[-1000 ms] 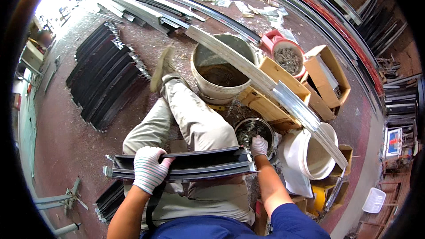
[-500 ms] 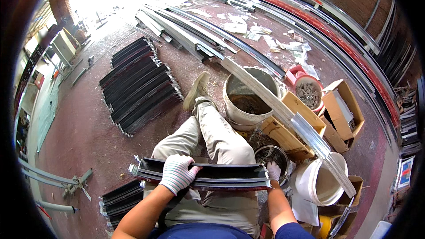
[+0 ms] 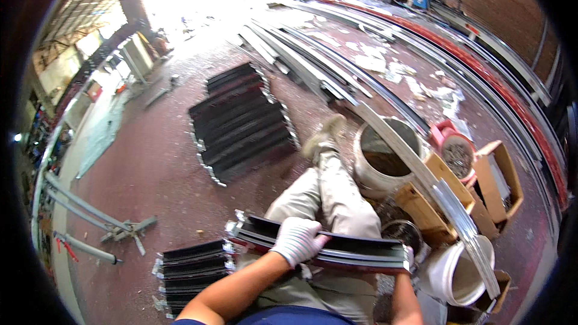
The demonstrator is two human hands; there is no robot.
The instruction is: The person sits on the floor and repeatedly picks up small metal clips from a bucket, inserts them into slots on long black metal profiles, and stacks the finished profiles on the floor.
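A long black metal profile with pale end pieces lies across my lap. My left hand, in a striped white glove, is closed over its upper edge left of the middle. At its right end is my right hand; only a sliver of glove shows, and its fingers are hidden by the profile's end. Just beyond that end stands a small dark bucket with small dark pieces in it. Beside my left forearm, a short row of similar black profiles lies on the floor.
A larger group of black profiles lies ahead on the reddish floor. To the right stand a big white bucket, wooden boxes, a tipped white bucket and a cardboard box. A long metal bar slants over them.
My right hand has come out of the small bucket to the profile's right end. The whole view has swung left, so things sit further right; my left hand keeps its grip.
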